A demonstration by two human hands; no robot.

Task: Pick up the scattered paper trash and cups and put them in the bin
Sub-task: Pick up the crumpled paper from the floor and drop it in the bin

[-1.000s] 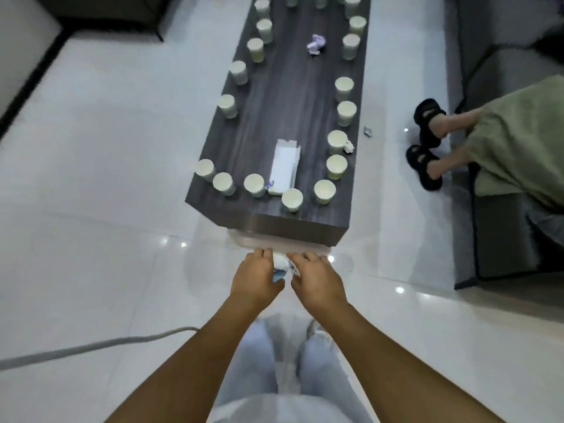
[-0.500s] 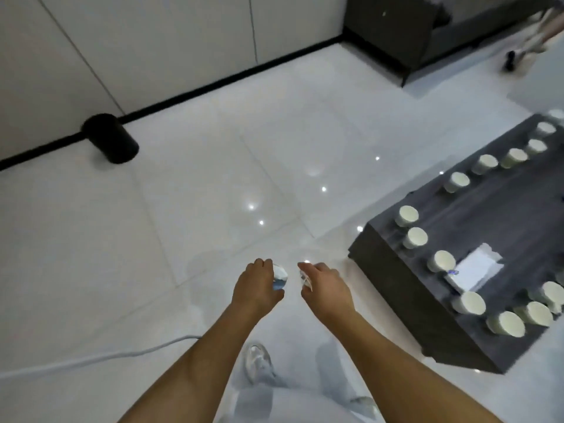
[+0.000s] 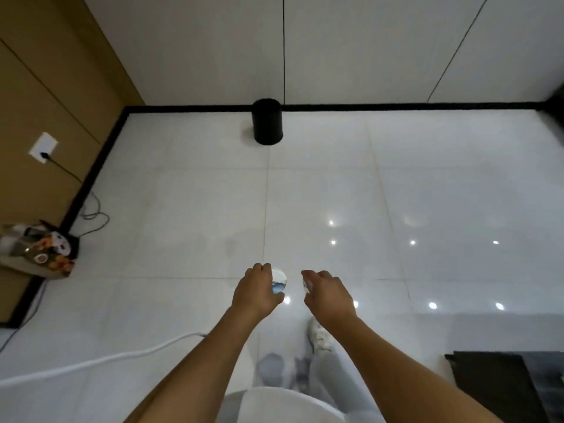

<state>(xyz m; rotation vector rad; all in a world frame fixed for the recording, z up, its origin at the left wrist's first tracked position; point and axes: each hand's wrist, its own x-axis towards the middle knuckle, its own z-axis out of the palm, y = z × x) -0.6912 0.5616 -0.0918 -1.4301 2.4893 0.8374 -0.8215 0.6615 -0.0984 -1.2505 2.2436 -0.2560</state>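
Observation:
My left hand (image 3: 255,293) grips a crumpled white and blue piece of paper trash (image 3: 279,281), which sticks out past my fingers. My right hand (image 3: 328,293) is curled round a small white scrap (image 3: 305,283) that barely shows at my fingertips. Both hands are held out over the white tiled floor at waist height, a short gap between them. The black round bin (image 3: 267,121) stands straight ahead against the far wall, well beyond my hands.
A dark table corner (image 3: 500,383) shows at the lower right. A white cable (image 3: 91,361) crosses the floor at the lower left. A patterned bag (image 3: 39,251) and a thin black wire (image 3: 91,209) lie by the brown left wall.
The view has swung left, away from the table with cups, so the bin now lies dead ahead. My hands have drifted slightly apart, each keeping its paper.

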